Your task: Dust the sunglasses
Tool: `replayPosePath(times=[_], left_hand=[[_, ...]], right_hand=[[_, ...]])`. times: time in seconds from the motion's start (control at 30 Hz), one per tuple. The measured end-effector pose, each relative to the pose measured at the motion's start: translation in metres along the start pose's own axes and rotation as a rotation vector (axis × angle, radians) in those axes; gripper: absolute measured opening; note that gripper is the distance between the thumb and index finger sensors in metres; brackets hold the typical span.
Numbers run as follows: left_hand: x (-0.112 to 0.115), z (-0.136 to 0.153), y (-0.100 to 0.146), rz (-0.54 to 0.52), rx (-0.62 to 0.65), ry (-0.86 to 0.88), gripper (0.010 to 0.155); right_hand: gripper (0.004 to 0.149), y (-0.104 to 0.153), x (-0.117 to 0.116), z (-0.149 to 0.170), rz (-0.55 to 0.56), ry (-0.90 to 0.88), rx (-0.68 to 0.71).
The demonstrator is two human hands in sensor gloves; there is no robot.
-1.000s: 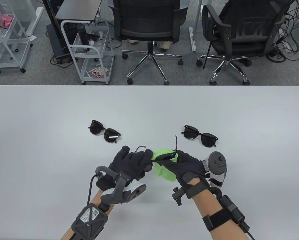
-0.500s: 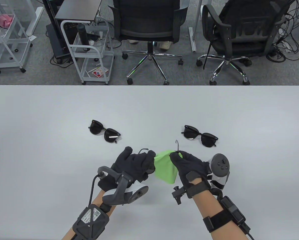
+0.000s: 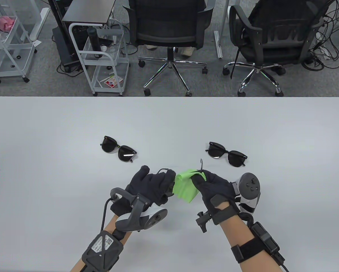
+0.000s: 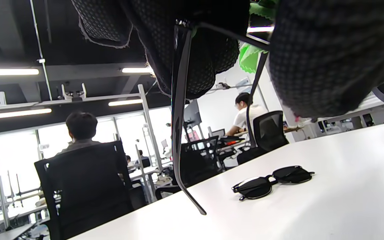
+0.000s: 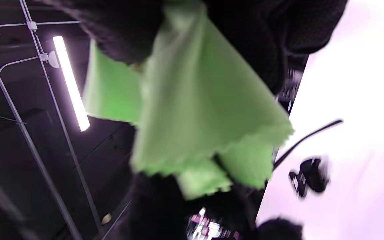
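Above the table (image 3: 44, 127) | hands rub green cloth (image 3: 186, 188) on held sunglasses (image 4: 178, 110)

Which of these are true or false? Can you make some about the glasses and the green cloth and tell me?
1. The right hand presses a green cloth on the held sunglasses. True.
2. Two other pairs of sunglasses lie on the table. True.
3. The cloth lies flat on the table. False: it is held up between both hands.
4. The left hand is empty. False: it grips the held sunglasses.
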State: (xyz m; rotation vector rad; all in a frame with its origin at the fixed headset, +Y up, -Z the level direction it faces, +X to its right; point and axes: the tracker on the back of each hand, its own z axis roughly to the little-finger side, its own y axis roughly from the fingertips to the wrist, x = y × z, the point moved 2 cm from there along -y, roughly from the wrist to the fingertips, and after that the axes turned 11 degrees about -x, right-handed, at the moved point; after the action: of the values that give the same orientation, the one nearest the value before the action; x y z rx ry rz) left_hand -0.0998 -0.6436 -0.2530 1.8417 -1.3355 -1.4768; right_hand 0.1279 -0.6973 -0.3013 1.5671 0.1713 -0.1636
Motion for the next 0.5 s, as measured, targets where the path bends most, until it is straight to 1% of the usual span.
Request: replayPosePath(times=[0.03, 0.07, 0.1, 0.13, 0.2, 0.23, 0.27, 0.37, 0.4, 0.43, 0.47, 0.5], left_hand=[[0.0, 0.003, 0.0, -0.002, -0.007, 0.005, 0.097], [0.0, 0.004, 0.001, -0.003, -0.008, 0.009, 0.097], [-0.001, 0.004, 0.002, -0.015, -0.001, -0.004, 0.097], [-0.002, 0.003, 0.002, -0.025, 0.007, -0.024, 0.097], [-0.004, 0.0, 0.003, -0.04, 0.02, -0.027, 0.097], [-0.004, -0.002, 0.003, -0.043, 0.023, -0.031, 0.097], [-0.003, -0.003, 0.002, -0.042, 0.022, -0.037, 0.097], [-0.003, 0.003, 0.002, -0.039, 0.008, 0.01, 0.097], [-0.005, 0.005, 0.003, -0.049, 0.0, 0.027, 0.097], [-0.007, 0.008, 0.003, -0.06, -0.007, 0.035, 0.097], [-0.009, 0.011, 0.003, -0.071, -0.019, 0.054, 0.097], [-0.011, 0.015, 0.002, -0.078, -0.035, 0.069, 0.097]], right_hand=[[0.044, -0.002, -0.002, 0.001, -0.095, -0.032, 0.005], [0.044, -0.002, -0.003, 0.0, -0.11, -0.027, 0.008], [0.045, -0.002, -0.003, -0.001, -0.102, 0.013, 0.023], [0.045, -0.002, -0.003, -0.002, -0.081, 0.032, 0.026], [0.041, 0.0, -0.003, -0.004, 0.016, 0.051, 0.014], [0.04, 0.002, -0.002, -0.005, 0.095, 0.092, 0.02], [0.039, 0.003, -0.002, -0.004, 0.121, 0.088, 0.015], [0.042, -0.002, -0.001, 0.001, 0.018, 0.001, 0.018], [0.044, -0.006, -0.002, 0.003, -0.089, -0.052, 0.028], [0.049, -0.009, -0.004, 0.003, -0.164, -0.093, 0.045], [0.053, -0.01, -0.006, 0.001, -0.266, -0.136, 0.063], [0.056, -0.01, -0.007, -0.001, -0.315, -0.128, 0.077]])
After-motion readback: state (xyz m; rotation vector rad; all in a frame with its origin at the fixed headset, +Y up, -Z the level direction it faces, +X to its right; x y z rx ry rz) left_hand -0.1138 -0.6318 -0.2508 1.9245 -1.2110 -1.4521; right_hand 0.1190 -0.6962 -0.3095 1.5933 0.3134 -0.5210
